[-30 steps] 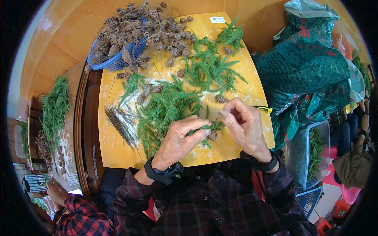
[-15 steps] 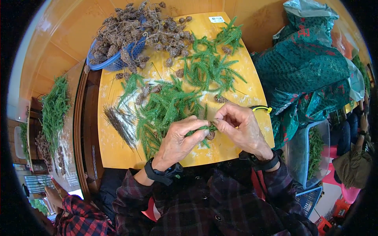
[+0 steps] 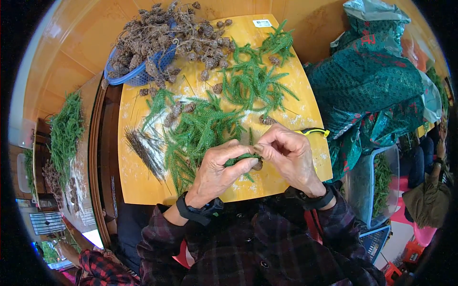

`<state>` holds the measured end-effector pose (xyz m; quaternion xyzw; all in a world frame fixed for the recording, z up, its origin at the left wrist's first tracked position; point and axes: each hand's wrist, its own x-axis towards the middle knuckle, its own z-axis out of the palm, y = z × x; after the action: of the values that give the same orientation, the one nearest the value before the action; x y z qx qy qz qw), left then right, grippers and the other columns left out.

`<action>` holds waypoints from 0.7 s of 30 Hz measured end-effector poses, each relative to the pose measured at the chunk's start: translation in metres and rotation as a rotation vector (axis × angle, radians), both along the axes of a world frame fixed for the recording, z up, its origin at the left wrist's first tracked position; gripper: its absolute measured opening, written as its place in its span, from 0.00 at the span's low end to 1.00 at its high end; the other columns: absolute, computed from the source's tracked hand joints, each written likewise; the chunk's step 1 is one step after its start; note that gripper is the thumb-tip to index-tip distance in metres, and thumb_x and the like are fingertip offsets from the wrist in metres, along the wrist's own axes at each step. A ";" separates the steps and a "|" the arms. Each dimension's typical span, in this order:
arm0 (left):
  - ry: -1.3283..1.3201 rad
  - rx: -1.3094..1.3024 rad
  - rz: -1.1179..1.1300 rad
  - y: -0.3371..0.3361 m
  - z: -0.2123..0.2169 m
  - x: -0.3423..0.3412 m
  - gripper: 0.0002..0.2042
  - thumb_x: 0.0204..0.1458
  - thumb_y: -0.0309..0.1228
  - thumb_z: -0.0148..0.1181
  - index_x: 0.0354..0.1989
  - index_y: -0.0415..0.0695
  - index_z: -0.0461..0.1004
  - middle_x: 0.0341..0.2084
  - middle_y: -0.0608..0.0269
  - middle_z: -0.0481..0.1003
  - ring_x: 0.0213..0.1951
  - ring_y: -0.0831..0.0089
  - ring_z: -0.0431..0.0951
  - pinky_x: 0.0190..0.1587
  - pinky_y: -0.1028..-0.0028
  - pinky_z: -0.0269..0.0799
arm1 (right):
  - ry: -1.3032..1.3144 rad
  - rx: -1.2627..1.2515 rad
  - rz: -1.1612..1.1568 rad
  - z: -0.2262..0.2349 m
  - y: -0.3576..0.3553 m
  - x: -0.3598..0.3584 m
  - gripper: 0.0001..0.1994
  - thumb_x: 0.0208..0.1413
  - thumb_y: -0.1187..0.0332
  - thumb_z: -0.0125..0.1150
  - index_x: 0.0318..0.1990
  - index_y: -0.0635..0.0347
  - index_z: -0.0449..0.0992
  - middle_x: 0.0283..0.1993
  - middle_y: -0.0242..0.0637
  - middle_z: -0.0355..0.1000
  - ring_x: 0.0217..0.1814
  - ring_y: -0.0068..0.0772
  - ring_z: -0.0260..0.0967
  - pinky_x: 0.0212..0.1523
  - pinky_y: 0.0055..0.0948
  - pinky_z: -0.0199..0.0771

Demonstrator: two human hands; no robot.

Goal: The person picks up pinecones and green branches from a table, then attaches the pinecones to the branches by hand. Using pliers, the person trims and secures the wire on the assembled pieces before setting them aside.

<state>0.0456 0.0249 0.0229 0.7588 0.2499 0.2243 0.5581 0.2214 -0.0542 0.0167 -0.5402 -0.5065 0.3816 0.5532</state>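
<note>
My left hand [image 3: 215, 168] pinches a green sprig [image 3: 242, 157] between thumb and forefinger, low over the yellow table. Just under the meeting fingertips shows a small brown pine cone [image 3: 258, 165]. My right hand [image 3: 290, 156] is closed in a pinch against the sprig's end; what lies between those fingertips is too small to make out. Beyond both hands spreads a pile of green sprigs [image 3: 204, 129]. Left of that pile lies a bundle of thin dark wires [image 3: 144, 151]. A yellow and black cutter [image 3: 315, 131] rests behind my right hand.
A blue basket [image 3: 138, 76] heaped with pine cones [image 3: 157, 38] stands at the far left of the table [image 3: 305, 112]. Green plastic bags [image 3: 367, 88] bulge along its right side, above a clear bin [image 3: 369, 186]. A person in a checked sleeve [image 3: 102, 267] is at lower left.
My right hand has shifted slightly, its fingertips still meeting my left hand's at the sprig. The person at lower left has moved lower.
</note>
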 end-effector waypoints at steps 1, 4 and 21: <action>-0.001 0.000 0.001 0.000 -0.001 0.000 0.08 0.51 0.24 0.61 0.37 0.34 0.76 0.28 0.62 0.74 0.30 0.75 0.73 0.35 0.76 0.69 | 0.028 -0.002 -0.006 -0.001 0.000 -0.001 0.04 0.55 0.74 0.62 0.32 0.66 0.75 0.29 0.26 0.67 0.27 0.11 0.58 0.27 0.15 0.57; -0.034 -0.003 0.013 0.002 -0.004 0.000 0.06 0.52 0.23 0.60 0.36 0.34 0.76 0.29 0.62 0.74 0.28 0.75 0.74 0.32 0.77 0.69 | 0.281 -0.027 -0.042 0.000 0.004 -0.007 0.05 0.55 0.73 0.63 0.32 0.66 0.75 0.29 0.25 0.67 0.27 0.11 0.58 0.28 0.15 0.57; 0.021 0.123 0.040 0.002 -0.007 0.000 0.07 0.48 0.22 0.60 0.35 0.34 0.76 0.28 0.58 0.76 0.31 0.71 0.75 0.35 0.74 0.71 | -0.367 0.103 -0.040 0.014 0.003 -0.001 0.05 0.47 0.75 0.67 0.32 0.63 0.79 0.26 0.32 0.68 0.21 0.18 0.59 0.21 0.21 0.57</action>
<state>0.0452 0.0272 0.0162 0.7889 0.2563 0.2424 0.5032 0.2207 -0.0513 0.0305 -0.5816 -0.6069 0.2392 0.4860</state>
